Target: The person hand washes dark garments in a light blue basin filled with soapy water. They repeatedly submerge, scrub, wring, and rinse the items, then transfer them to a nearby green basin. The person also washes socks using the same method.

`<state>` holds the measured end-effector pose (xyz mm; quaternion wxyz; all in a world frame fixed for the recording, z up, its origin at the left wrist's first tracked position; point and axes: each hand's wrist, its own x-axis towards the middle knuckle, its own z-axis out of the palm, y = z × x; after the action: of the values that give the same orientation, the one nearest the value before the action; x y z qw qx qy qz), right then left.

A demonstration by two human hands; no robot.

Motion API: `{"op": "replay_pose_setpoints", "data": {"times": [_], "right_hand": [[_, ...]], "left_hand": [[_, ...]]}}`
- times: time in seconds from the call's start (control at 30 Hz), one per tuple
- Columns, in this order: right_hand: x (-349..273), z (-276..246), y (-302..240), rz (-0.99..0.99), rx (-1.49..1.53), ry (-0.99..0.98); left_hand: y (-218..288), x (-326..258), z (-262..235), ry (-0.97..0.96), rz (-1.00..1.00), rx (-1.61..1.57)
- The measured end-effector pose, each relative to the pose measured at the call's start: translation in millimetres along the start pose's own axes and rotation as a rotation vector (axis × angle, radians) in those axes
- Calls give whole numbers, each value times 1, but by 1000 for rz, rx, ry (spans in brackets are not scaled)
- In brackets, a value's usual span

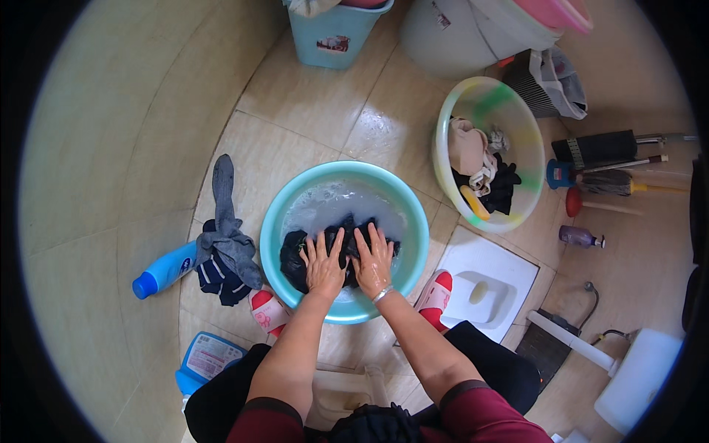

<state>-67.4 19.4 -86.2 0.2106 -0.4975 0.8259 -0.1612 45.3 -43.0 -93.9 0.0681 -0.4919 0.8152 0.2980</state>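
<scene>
While soapy water fills the round teal basin (275, 221), left hand (323, 263), right hand (374, 260), grip released, flat on wet dark cloth (295, 258).

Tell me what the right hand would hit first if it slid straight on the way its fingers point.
The right hand lies flat on the dark wet garment; beyond its fingertips comes soapy water, then probably the far wall of the teal basin.

Single head view, looking steeply down (fisheye, bent edges), close over basin (345, 244).
</scene>
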Motion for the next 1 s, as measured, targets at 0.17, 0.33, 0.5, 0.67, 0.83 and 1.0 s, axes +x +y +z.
{"op": "replay_pose_setpoints", "data": {"times": [0.17, 0.33, 0.5, 0.67, 0.83, 1.0], "right_hand": [[13, 33, 21, 78, -64, -191], [10, 71, 36, 22, -170, -146], [33, 42, 40, -55, 26, -294], [42, 3, 19, 12, -176, -309], [42, -55, 13, 214, 422, -115], [18, -134, -9, 161, 642, -22]], "left_hand": [[-6, 18, 21, 17, -5, -84], [-18, 32, 55, -293, -265, -209], [-29, 31, 63, -244, -3, -173], [-21, 35, 25, -374, -56, -32], [7, 33, -41, -105, -237, -744], [21, -21, -108, 1, -340, -1297]]}}
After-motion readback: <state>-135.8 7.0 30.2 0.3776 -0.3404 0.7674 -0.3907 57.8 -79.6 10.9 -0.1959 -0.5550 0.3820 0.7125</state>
